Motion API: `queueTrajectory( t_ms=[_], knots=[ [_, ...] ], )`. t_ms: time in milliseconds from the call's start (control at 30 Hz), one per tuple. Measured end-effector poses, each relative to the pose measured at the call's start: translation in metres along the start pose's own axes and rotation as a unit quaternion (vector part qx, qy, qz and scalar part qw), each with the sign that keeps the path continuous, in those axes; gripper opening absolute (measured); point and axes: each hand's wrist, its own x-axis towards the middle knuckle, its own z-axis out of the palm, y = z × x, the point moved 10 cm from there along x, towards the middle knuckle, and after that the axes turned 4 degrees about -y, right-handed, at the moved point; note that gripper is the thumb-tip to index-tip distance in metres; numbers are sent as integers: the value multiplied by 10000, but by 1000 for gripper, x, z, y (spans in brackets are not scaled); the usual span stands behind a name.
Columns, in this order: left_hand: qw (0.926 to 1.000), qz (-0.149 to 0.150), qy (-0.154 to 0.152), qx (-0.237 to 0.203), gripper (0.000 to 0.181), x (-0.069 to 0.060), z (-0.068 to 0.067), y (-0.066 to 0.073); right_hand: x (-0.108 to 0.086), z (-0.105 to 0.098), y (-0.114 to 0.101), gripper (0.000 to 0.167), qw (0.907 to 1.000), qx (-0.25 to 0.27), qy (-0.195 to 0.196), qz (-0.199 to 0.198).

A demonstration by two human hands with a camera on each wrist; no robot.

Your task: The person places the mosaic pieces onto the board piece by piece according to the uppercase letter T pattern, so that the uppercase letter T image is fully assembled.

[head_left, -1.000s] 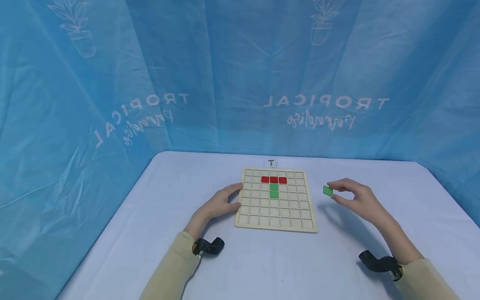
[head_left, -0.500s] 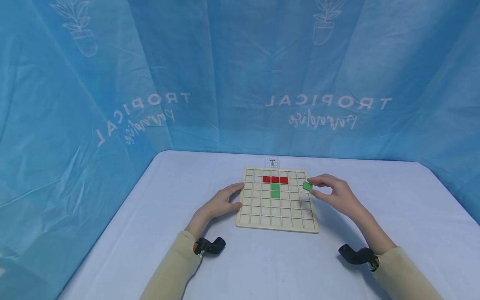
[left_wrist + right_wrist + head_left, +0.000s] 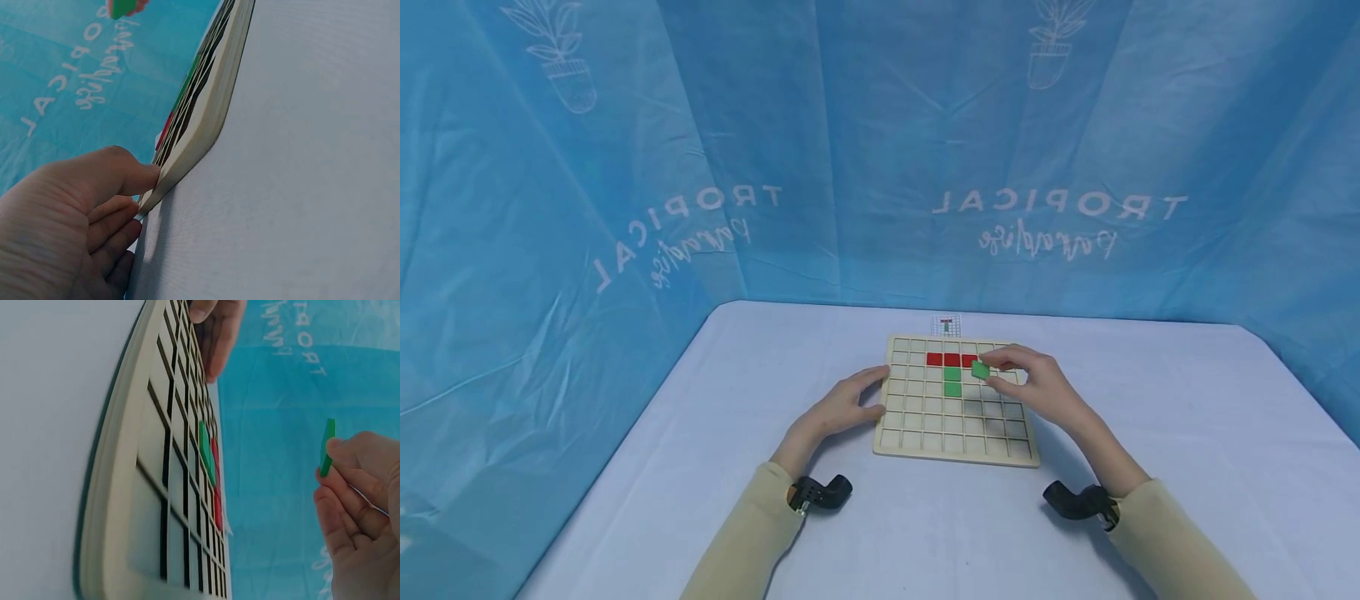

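A square wooden grid board lies on the white table. Three red tiles form a row in its upper part, and two green tiles run down from the middle one. My right hand pinches another green tile between thumb and fingertips, held above the board just right of the placed green ones. In the right wrist view, this tile stands on edge, apart from the board. My left hand rests against the board's left edge, thumb and fingers spread; the left wrist view shows the thumb touching the rim.
A small printed card with a grid and a red and green T pattern lies behind the board. Blue curtains hang around the back and left of the white table. Each wrist carries a black camera mount.
My right hand has carried the green tile leftward, from beside the board to above it near the placed tiles. The left hand stays at the board's left edge.
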Motion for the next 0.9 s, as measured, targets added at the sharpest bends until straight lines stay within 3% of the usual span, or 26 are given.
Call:
queueTrajectory(
  t_ms=[433,667,900],
  knots=[
    [10000,32,18,19,66,0,-2,2,10,19,-8,32,9998,68,-81,-140],
    [10000,14,3,-21,66,0,-1,1,10,28,-3,32,9999,40,-107,-17],
    [10000,4,8,-49,66,0,0,-1,8,38,-3,30,9989,12,-173,-443]
  ],
)
